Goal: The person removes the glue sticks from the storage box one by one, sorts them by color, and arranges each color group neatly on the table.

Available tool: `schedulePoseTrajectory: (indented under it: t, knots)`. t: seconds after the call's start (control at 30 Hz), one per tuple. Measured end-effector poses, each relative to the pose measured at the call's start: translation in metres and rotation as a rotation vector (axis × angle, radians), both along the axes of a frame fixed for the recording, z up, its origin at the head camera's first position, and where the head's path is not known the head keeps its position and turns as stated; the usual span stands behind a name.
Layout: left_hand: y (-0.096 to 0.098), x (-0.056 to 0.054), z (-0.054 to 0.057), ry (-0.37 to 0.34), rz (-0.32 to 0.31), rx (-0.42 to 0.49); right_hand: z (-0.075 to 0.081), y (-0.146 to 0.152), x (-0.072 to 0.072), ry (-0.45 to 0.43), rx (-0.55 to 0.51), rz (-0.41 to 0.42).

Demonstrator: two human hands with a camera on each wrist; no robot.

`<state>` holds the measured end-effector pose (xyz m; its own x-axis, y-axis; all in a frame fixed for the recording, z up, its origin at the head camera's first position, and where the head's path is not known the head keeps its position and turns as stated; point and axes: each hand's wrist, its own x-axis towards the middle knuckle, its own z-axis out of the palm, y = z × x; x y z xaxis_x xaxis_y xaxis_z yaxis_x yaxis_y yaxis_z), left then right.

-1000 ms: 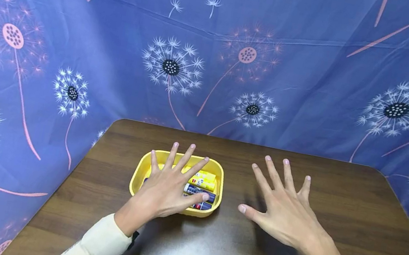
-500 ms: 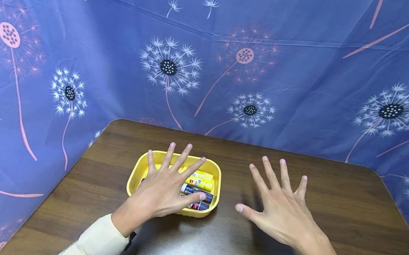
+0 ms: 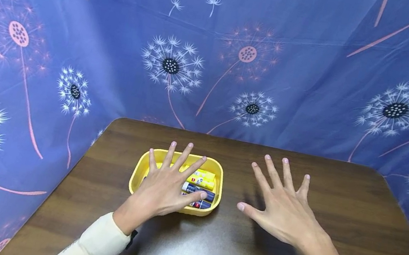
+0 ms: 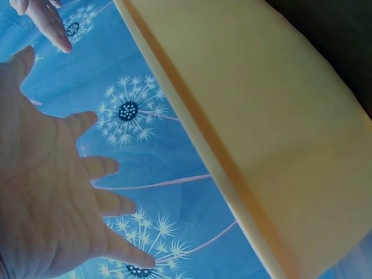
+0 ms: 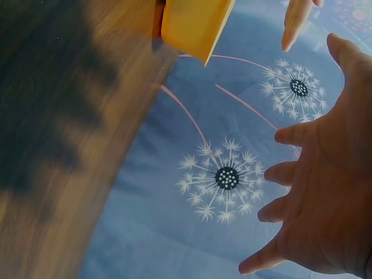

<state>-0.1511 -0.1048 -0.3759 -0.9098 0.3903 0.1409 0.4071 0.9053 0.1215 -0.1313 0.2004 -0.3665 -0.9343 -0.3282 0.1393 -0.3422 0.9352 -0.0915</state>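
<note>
A yellow plastic basket [image 3: 221, 180] stands on the table, left of the middle. Inside lie yellow tubes [image 3: 202, 182] and dark blue tubes [image 3: 203, 193] with the look of glue sticks; part of the contents is hidden by a hand. Over the basket hovers my left hand [image 3: 164, 188], palm down, fingers spread, holding nothing. The left wrist view shows that palm [image 4: 46, 197] apart from the basket's wall [image 4: 285, 122]. To the right of the basket my right hand [image 3: 286, 211] is held above the table with its fingers spread. In the right wrist view its palm [image 5: 331, 192] holds nothing.
The brown wooden table [image 3: 362, 210] has rounded far corners. Behind it and along the left side hangs a blue cloth [image 3: 308, 50] with a dandelion print. Shadows of the hands fall on the wood.
Both hands keep the same spread pose above the table. The head view shifts slightly; the basket and its contents stay where they were.
</note>
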Motion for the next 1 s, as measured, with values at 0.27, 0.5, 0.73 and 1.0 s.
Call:
schedulePoseTrajectory:
  t: [0.27, 0.5, 0.73, 1.0]
  knots:
    - [0.0, -0.003, 0.004, -0.017, 0.006, -0.011, 0.004, 0.003, -0.002, 0.007, 0.005, -0.007]
    - [0.0, -0.004, 0.001, -0.012, 0.009, -0.017, 0.001, 0.004, -0.002, 0.011, 0.003, -0.008]
    - [-0.026, -0.009, -0.005, 0.0, 0.059, -0.005, -0.003, 0.003, -0.004, 0.024, 0.001, 0.017]
    - [-0.078, -0.019, -0.004, -0.045, 0.131, 0.184, -0.002, 0.002, -0.012, 0.01, -0.035, 0.062]
